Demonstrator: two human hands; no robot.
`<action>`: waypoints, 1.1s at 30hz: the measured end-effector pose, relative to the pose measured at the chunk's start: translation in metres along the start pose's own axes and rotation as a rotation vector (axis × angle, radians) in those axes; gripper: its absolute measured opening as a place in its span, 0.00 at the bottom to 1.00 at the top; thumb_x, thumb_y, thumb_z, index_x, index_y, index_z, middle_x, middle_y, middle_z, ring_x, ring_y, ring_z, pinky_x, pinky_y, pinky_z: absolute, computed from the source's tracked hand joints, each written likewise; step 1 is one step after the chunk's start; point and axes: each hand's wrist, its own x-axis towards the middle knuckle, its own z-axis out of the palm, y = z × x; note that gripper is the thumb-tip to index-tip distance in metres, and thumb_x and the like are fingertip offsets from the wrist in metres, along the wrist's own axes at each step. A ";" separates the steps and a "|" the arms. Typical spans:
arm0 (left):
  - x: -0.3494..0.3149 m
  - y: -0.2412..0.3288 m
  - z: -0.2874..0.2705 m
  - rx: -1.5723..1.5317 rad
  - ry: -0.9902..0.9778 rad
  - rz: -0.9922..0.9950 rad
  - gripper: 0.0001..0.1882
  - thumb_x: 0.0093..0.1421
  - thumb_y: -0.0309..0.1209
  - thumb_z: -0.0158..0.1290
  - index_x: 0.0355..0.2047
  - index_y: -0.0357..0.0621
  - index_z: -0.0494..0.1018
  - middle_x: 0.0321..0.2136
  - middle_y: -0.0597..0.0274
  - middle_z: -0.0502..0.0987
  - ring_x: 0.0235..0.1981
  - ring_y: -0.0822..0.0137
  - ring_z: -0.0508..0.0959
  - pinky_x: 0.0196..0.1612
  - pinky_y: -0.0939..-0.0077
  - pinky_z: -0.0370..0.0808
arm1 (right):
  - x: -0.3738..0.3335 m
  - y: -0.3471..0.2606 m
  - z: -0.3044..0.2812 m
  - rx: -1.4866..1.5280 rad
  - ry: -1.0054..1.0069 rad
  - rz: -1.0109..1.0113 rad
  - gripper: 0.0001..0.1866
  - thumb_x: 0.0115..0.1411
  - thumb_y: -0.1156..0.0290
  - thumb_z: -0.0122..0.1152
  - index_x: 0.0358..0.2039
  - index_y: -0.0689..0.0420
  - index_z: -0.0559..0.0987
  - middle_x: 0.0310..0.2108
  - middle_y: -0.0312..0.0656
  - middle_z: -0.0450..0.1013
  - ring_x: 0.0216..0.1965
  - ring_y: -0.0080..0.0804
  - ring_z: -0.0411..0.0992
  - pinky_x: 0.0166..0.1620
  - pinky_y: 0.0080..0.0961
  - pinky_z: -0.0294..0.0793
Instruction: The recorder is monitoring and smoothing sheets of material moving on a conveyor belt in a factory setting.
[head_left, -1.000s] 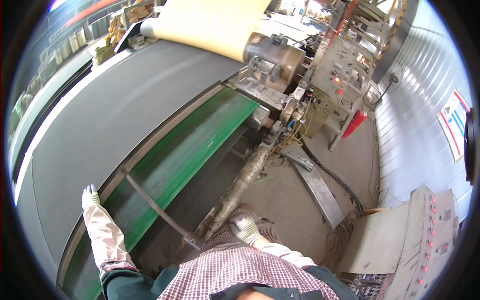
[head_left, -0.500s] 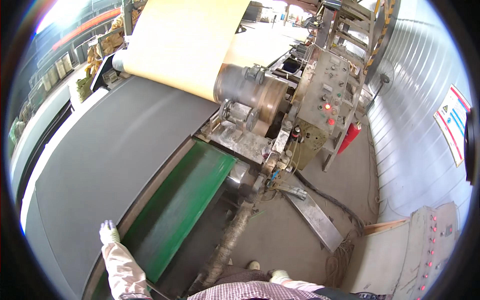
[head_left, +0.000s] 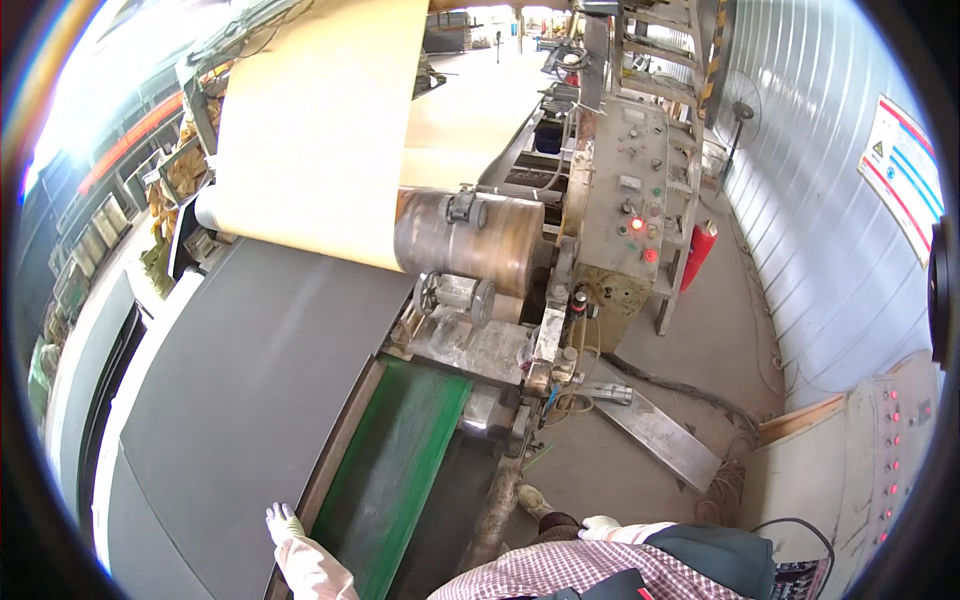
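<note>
My left hand (head_left: 285,522), in a pale glove, lies with fingers apart at the near right edge of a wide dark grey sheet (head_left: 265,340). It holds nothing. My right hand (head_left: 600,527), also in a pale glove, rests low by my body, above my dark trouser leg. Its fingers are too small and bunched to make out, and no object shows in it. Beside the grey sheet runs a green belt (head_left: 395,470), a little right of my left hand. Farther off, a broad yellow sheet (head_left: 310,140) passes down toward a large metal roller (head_left: 480,240).
A control panel (head_left: 628,200) with lit red lamps stands beyond the roller, near a red fire extinguisher (head_left: 699,250). On the floor lie a metal plank (head_left: 660,435) and a black hose (head_left: 680,385). A cabinet with red lights (head_left: 850,470) stands at right.
The view has turned, so the machine sits lower and farther left. My left hand stays at the grey sheet's edge. My right hand shows more fully, and one shoe is farther forward.
</note>
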 end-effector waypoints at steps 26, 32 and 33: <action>0.051 0.221 0.052 -0.273 0.001 0.248 0.27 0.69 0.48 0.47 0.63 0.48 0.68 0.64 0.45 0.65 0.66 0.47 0.63 0.69 0.57 0.59 | 0.086 0.057 -0.134 0.015 -0.152 0.157 0.30 0.58 0.49 0.56 0.53 0.56 0.79 0.54 0.55 0.74 0.56 0.51 0.72 0.59 0.41 0.70; 0.034 0.097 0.011 0.069 0.444 -0.095 0.32 0.65 0.50 0.52 0.66 0.51 0.64 0.66 0.45 0.62 0.67 0.46 0.61 0.70 0.55 0.58 | 0.111 0.013 -0.161 -0.050 -0.058 0.030 0.27 0.58 0.50 0.56 0.51 0.56 0.80 0.51 0.54 0.76 0.54 0.52 0.73 0.57 0.41 0.71; 0.027 0.065 0.000 0.112 0.375 -0.271 0.34 0.65 0.52 0.51 0.67 0.51 0.63 0.67 0.45 0.61 0.68 0.46 0.60 0.70 0.55 0.58 | 0.114 0.011 -0.162 -0.081 -0.070 0.038 0.27 0.58 0.50 0.54 0.51 0.54 0.81 0.52 0.53 0.76 0.55 0.51 0.73 0.58 0.40 0.71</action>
